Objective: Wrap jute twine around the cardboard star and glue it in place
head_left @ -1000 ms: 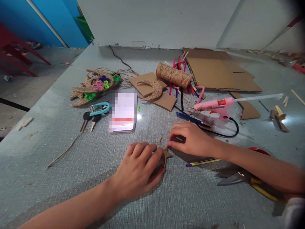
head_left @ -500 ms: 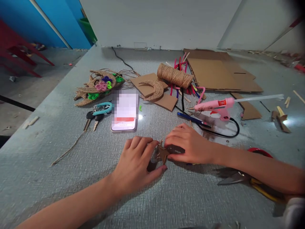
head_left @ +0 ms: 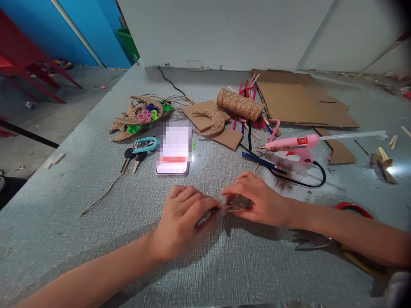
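Between my hands is a small brown cardboard star (head_left: 224, 208) with rough, twine-like bits at its edge, seen nearly edge-on. My left hand (head_left: 184, 220) pinches its left side between thumb and fingertips. From the right, my right hand (head_left: 257, 200) grips it with thumb below and curled fingers above; part of the piece is hidden under the palm. Beyond the right hand lie a blue pen (head_left: 261, 161) and a pink hot glue gun (head_left: 295, 147) with a clear glue stick in its back. Scissors (head_left: 353, 209) lie partly under my right forearm.
A lit phone (head_left: 173, 167) and keys (head_left: 135, 158) lie ahead on the left, near twine pieces with fuzzy flowers (head_left: 141, 117). Farther back are a twine spool (head_left: 239, 104), a twine crescent (head_left: 215, 124), pipe cleaners (head_left: 250, 87) and cardboard sheets (head_left: 289, 100). The glue gun's cord (head_left: 308, 185) loops forward.
The star has tipped from showing its face to nearly edge-on. My left thumb and fingers have closed in on it, and my right fingers have lifted slightly. The view has shifted a little.
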`<move>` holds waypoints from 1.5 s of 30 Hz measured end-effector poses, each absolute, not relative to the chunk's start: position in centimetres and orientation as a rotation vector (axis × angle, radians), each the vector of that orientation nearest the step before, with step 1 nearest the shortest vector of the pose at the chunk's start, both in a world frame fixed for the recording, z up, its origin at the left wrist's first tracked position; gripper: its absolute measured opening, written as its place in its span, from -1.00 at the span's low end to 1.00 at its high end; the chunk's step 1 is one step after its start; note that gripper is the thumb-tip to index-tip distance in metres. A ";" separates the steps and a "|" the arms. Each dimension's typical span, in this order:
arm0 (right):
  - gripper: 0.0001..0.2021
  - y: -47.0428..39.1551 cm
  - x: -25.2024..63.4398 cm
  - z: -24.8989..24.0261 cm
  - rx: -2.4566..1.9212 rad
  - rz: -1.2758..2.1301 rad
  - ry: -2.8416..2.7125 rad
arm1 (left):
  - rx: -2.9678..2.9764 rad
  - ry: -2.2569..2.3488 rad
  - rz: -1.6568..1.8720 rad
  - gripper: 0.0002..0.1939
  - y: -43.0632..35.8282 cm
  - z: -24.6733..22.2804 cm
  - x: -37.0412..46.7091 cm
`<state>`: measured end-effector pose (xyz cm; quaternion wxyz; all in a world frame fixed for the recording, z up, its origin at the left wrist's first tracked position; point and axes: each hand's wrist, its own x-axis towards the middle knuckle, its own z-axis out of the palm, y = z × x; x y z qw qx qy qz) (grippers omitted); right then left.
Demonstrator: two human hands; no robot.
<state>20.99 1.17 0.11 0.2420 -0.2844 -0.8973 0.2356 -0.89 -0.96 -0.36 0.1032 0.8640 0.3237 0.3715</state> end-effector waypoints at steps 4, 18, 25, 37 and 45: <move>-0.86 1.2 20.9 0.2 -0.788 0.636 -2.466 | 2.750 0.940 1.145 -0.82 -0.8 -0.3 -1.3; -0.84 1.1 20.6 0.7 -0.836 0.698 -2.316 | 2.931 0.946 1.055 -0.88 -0.7 -0.2 -1.7; -0.80 1.2 20.6 0.8 -0.667 0.748 -2.400 | 2.960 0.847 1.080 -0.85 -0.6 -0.2 -1.8; -0.96 1.3 20.7 0.8 -0.629 0.709 -2.466 | 2.920 0.753 1.122 -0.93 -0.5 -0.6 -1.6; -0.99 1.7 21.0 0.8 -0.854 0.688 -2.314 | 2.893 0.726 1.094 -0.92 -0.3 -0.5 -1.5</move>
